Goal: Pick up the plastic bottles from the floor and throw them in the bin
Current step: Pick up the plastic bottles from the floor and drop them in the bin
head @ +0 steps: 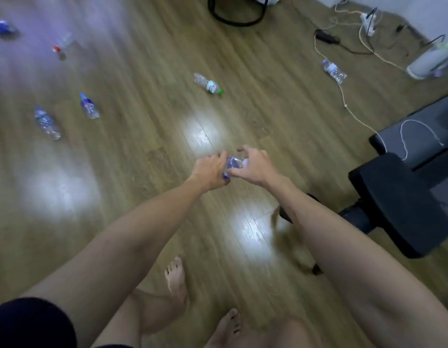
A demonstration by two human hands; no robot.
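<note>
A person stands barefoot on a wooden floor (147, 71), both bare arms stretched forward, seen from above. At the centre of the frame the two hands meet around one clear plastic bottle with a blue label (233, 165). The left hand (210, 172) has its fingers curled round the bottle's lower end. The right hand (253, 165) pinches the upper end, thumb and fingers bent over it. The bottle is held up off the floor between them.

Much of the job appears still to be done. Six more bottles lie scattered on the boards: a green-capped bottle (208, 84) above centre, a bottle near the cables (334, 70) at upper right, two blue-labelled bottles (89, 106) at middle left, a red-capped bottle (62, 47) and a blurred blue bottle (3, 27) at upper left. No bin can be seen, so how many bottles have already gone in cannot be told.

A black chair (398, 197) sits at the right edge, with white cables (343, 94) trailing across the floor above it.
</note>
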